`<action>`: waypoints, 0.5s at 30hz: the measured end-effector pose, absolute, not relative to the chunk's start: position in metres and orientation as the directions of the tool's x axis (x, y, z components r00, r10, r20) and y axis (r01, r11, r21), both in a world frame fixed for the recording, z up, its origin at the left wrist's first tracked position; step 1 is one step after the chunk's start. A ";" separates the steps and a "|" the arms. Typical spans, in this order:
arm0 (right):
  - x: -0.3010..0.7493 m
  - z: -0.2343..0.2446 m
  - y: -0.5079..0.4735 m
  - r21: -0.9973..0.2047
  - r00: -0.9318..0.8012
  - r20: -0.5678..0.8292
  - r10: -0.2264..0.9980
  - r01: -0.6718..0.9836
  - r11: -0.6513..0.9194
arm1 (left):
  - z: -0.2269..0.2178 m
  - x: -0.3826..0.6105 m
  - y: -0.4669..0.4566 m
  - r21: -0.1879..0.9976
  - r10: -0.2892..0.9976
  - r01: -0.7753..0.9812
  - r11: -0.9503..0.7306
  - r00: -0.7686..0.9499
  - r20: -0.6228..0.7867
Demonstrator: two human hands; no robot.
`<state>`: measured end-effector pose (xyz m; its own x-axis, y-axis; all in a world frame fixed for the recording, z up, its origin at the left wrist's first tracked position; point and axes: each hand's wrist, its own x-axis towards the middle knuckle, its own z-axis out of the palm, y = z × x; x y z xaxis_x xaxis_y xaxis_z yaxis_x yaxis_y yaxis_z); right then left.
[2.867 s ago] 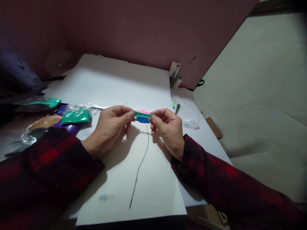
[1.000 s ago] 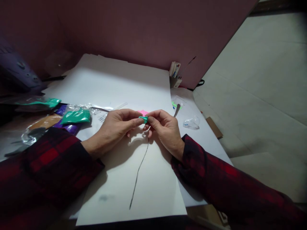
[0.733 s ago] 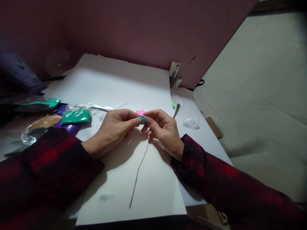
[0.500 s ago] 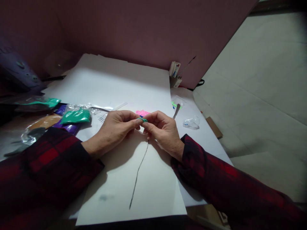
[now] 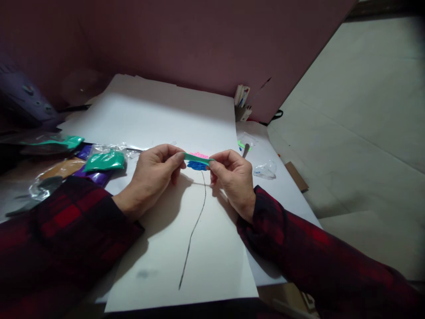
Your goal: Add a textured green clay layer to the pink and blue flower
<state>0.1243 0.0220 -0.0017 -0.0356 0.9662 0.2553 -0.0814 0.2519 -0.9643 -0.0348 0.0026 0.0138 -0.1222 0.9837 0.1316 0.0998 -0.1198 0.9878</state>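
Note:
A strip of green modelling clay (image 5: 196, 158) is stretched between my two hands, over the paper. My left hand (image 5: 156, 173) pinches its left end between thumb and fingers. At the other end, my right hand (image 5: 234, 175) pinches it the same way. Just behind and below the strip, a textured blue clay patch (image 5: 197, 165) and a pink clay patch (image 5: 199, 155) lie on the white sheet (image 5: 159, 266). From the blue patch a curved dark line (image 5: 190, 241) runs down the sheet towards me.
On the left lie bags of clay: a green one (image 5: 104, 161), an orange one (image 5: 63, 168) and purple ones. A large white sheet (image 5: 166, 110) covers the back. At right are a crumpled clear wrapper (image 5: 264, 169) and a metal handle (image 5: 246, 150). The table edge drops off at right.
My hands have moved apart, and the green clay between them has been drawn from a small bunched piece into a longer strip. The blue patch now shows beneath it.

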 end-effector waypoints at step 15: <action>0.126 -0.008 0.022 -0.973 -0.275 0.216 0.937 -0.142 0.183 | 0.019 -0.033 -0.002 0.998 0.994 0.055 -0.013 0.106 0.007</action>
